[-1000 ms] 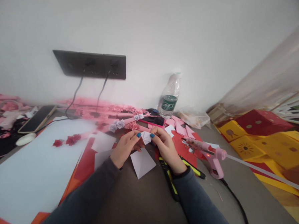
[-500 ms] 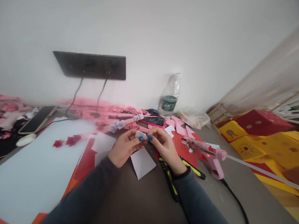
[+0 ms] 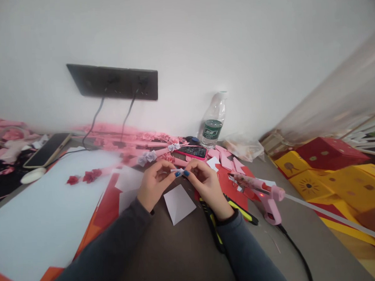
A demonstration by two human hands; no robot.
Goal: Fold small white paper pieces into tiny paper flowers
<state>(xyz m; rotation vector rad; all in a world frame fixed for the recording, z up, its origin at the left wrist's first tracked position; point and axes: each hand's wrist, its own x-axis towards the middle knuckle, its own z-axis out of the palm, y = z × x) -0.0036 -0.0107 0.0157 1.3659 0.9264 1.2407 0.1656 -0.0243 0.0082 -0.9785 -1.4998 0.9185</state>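
Folded white paper: I see a small folded piece point(image 3: 182, 171) up between both hands, off the table point(image 3: 183, 249), mostly hidden by the fingertips; from here I cannot tell its exact shape.
Left hand: thumb and fingers of the left hand point(image 3: 154, 185) pinch one end of the piece.
Right hand: thumb and fingers of the right hand point(image 3: 209, 189) pinch the other end, the two thumbs close together.
Loose square: a white paper square point(image 3: 180, 204) lies flat on the table, just below the hands.
Black-and-yellow handles: a pair of handles point(image 3: 212, 225) lies under the right wrist; I cannot tell whether they touch.
Glue gun: the pink glue gun point(image 3: 254, 184) lies right of the right hand, red light on, nozzle toward the red paper point(image 3: 229, 186) and pink pieces point(image 3: 226, 160).
Risk, tearing: I judge that uneven pull between the two pinches could rip the thin paper or open a crease.
Risk, slipping: so little paper sits in each pinch that one loose thumb could drop it.
Risk, heat: if the nozzle is hot, a rightward swing of the right hand could meet it.
Risk, snag: a dropped right forearm could shift the handles or drag the cord point(image 3: 295, 244).
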